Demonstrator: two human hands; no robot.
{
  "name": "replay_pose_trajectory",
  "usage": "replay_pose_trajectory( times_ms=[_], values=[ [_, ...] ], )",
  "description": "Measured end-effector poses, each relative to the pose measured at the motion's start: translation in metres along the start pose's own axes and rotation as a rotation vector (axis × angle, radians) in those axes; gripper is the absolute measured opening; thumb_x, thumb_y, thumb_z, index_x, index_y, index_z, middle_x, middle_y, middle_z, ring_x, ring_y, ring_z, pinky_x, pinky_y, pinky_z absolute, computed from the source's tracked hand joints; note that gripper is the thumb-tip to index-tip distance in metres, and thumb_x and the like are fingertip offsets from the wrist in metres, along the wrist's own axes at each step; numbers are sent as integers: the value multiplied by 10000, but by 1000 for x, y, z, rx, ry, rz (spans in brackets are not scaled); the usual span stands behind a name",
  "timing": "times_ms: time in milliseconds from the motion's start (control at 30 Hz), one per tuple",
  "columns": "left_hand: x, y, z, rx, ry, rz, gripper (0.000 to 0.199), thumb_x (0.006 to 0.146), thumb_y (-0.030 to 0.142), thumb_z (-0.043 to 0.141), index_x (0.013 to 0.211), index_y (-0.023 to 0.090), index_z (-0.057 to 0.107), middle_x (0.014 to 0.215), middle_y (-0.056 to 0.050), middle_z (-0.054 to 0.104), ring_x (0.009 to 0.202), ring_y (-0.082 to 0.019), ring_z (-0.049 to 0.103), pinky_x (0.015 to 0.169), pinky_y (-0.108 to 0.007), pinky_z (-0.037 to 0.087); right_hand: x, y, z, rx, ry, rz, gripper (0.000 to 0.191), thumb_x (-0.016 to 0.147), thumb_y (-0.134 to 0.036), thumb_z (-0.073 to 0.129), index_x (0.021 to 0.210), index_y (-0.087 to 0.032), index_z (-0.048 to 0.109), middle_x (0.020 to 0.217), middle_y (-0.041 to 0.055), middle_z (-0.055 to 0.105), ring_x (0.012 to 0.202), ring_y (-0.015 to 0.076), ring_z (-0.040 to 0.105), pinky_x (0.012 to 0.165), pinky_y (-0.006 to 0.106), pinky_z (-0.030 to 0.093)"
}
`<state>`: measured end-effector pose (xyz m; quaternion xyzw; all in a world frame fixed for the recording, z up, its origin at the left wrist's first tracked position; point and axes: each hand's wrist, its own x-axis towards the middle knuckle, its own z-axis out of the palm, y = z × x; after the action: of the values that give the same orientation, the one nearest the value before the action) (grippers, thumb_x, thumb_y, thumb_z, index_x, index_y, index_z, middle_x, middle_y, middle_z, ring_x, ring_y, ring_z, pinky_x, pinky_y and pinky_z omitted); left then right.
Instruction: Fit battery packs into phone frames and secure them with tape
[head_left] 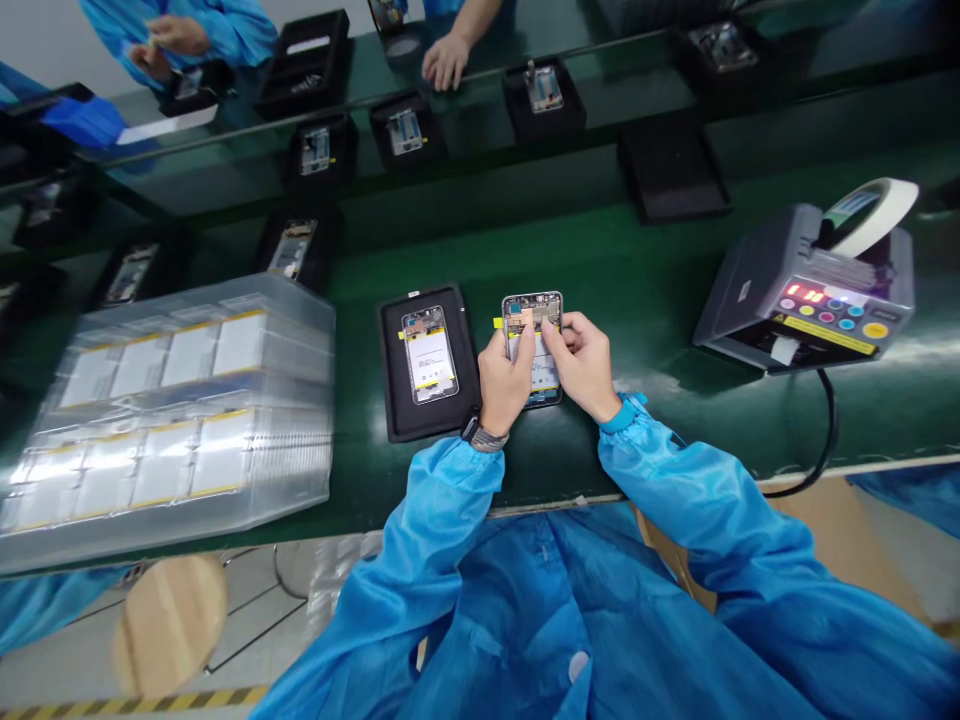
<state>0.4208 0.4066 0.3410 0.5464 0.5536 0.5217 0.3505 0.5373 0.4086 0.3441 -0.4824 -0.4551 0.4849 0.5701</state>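
Between my two hands is an opened smartphone [545, 378], with its circuit board showing at the top and a white battery below. My left hand [506, 375] grips its left edge, the thumb lying over the upper part. On the right edge, my right hand [585, 365] has its fingers curled round the phone and its thumb on the board near the battery's top. A yellow tab sticks out at the phone's upper left. Just left of my hands, a second opened smartphone [430, 358] with a white battery lies in a black tray [397, 425].
Clear plastic trays of white batteries [300, 440] are stacked at left. A tape dispenser [795, 290] with lit digits stands at right, its cable hanging over the edge. Beyond lie an empty black tray [675, 175] and several trays with phones. Across the bench, a co-worker's hand [448, 58] rests.
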Motion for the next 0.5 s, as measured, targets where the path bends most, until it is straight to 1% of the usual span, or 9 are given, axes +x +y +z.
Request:
replay_pose_trajectory(
  times_ms=[167, 300, 500],
  values=[
    [0, -1, 1, -15, 18, -33, 315, 939, 467, 647, 934, 157, 706, 824, -41, 693, 714, -152, 608, 655, -238, 447, 0, 2, -1, -51, -3, -43, 385, 887, -600, 698, 891, -228, 597, 659, -17, 614, 547, 131, 541, 484, 254, 399],
    [1, 2, 0, -23, 24, -38, 280, 914, 431, 675, 901, 153, 707, 800, -37, 688, 692, -147, 599, 645, -239, 441, -2, 1, -1, -86, -6, -84, 351, 912, -565, 685, 890, -227, 595, 701, -3, 654, 585, 137, 569, 513, 256, 413],
    [2, 6, -1, -61, 19, -53, 277, 895, 427, 693, 901, 151, 706, 773, -28, 681, 691, -145, 594, 639, -234, 445, -2, -3, -2, -54, -23, -45, 373, 889, -581, 705, 1007, -234, 636, 733, 2, 666, 645, 166, 611, 555, 274, 464]
  ],
)
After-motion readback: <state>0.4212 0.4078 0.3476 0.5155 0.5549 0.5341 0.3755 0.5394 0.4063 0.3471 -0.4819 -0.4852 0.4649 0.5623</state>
